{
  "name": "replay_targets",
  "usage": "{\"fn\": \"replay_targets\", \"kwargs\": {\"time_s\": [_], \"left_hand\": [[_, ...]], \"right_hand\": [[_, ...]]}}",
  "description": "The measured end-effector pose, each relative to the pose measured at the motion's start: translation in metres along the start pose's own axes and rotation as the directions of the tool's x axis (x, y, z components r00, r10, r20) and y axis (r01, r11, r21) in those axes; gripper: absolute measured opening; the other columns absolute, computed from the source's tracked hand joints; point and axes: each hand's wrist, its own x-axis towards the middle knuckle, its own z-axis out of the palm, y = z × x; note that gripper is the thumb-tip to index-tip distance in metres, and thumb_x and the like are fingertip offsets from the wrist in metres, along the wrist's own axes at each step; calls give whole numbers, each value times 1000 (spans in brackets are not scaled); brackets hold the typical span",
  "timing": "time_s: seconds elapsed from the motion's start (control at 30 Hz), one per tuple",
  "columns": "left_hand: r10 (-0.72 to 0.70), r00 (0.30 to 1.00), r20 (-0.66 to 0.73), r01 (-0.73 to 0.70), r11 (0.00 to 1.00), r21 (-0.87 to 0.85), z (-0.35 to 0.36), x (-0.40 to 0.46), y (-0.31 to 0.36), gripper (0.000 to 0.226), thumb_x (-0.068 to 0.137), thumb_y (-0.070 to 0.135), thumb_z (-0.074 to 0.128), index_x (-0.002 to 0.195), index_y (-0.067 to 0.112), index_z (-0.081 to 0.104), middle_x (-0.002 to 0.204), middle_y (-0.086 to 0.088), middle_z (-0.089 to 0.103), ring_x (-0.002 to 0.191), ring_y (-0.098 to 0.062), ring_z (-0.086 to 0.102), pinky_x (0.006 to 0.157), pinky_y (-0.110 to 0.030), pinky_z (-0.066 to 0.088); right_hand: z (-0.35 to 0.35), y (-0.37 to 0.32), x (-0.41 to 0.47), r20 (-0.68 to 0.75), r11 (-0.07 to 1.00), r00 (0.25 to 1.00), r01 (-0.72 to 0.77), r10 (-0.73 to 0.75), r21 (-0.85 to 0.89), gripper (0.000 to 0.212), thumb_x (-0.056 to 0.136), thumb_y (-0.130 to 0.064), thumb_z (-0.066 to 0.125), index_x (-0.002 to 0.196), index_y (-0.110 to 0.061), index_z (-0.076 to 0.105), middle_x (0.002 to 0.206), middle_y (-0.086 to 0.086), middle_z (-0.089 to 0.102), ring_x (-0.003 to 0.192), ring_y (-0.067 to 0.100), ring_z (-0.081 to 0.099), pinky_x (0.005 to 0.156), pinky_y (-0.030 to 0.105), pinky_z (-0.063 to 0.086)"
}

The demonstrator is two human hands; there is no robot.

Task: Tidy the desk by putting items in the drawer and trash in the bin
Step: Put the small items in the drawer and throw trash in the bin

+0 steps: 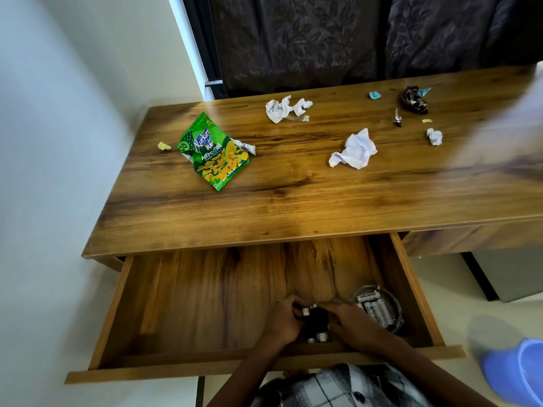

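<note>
The wooden drawer (188,301) is pulled out under the desk (293,201). Inside it, near the front, my left hand (283,320) and my right hand (345,318) both grip a black bundle with metal plugs, probably a cable or charger (314,321). A glass bowl (393,301) holding a pack of batteries (376,309) sits in the drawer just right of my hands. On the desk lie a green snack packet (214,152), crumpled white papers (286,108) (354,149), a dark wrapper (414,99) and small scraps.
A blue bin (520,371) stands on the floor at the lower right. A white wall runs along the left; dark curtains hang behind the desk. A small white paper ball (435,136), a teal scrap (375,95) and a yellow scrap (164,146) also lie on the desk.
</note>
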Motion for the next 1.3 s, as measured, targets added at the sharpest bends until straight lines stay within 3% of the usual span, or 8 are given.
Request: {"fn": "replay_targets", "kwargs": {"time_s": [0.3,0.5,0.63,0.73,0.83,1.0,1.3], "left_hand": [[39,999,27,-39,999,7,-6,-3,0,33,86,10,63,117,20,56,92,8,56,80,-2,53,61,-7,41],[87,996,6,-87,994,60,-16,-14,-13,36,88,33,61,123,30,50,106,11,58,95,-5,56,73,-15,43],[56,996,69,-59,997,41,-19,-13,-19,38,88,24,63,125,22,53,111,5,66,95,-4,59,78,-13,46],[34,988,151,-29,999,-36,-14,-9,-14,49,84,12,67,129,17,50,89,6,67,81,-1,61,68,-7,45],[47,984,169,-42,999,-34,-7,-6,-8,50,82,8,67,129,16,51,79,12,62,82,-5,62,70,-12,47],[82,981,174,-81,997,-12,5,-1,-2,49,83,12,67,129,19,51,96,-4,67,91,-15,65,75,-19,49],[84,975,206,-77,996,-40,10,-1,2,49,86,14,65,131,19,49,106,-8,68,96,-16,65,79,-22,51]], "right_hand": [[1,-1,-1,-59,1000,998,-18,18,2,38,93,-13,46,129,-22,52,122,2,55,105,11,53,88,16,40],[-5,0,-18,-167,998,986,-17,6,-60,28,97,-25,40,121,-25,55,118,-8,56,104,5,53,91,21,44],[-10,8,-31,-227,995,974,-37,16,-89,26,97,-25,43,117,-27,58,114,-12,58,102,2,53,87,17,43],[-12,8,-34,-291,997,956,-63,47,-46,21,95,-22,47,109,-27,62,104,-14,60,94,1,55,79,19,47],[-14,5,-35,-341,995,935,-103,100,9,17,93,-18,51,100,-25,65,94,-13,62,85,3,58,73,21,49],[-18,3,-34,-401,987,903,-122,156,109,19,89,-9,54,93,-24,66,84,-18,60,80,-1,58,69,15,47],[-17,3,-35,-389,980,901,-150,191,134,18,90,-11,53,97,-21,67,89,-14,60,85,3,58,74,18,48]]}}
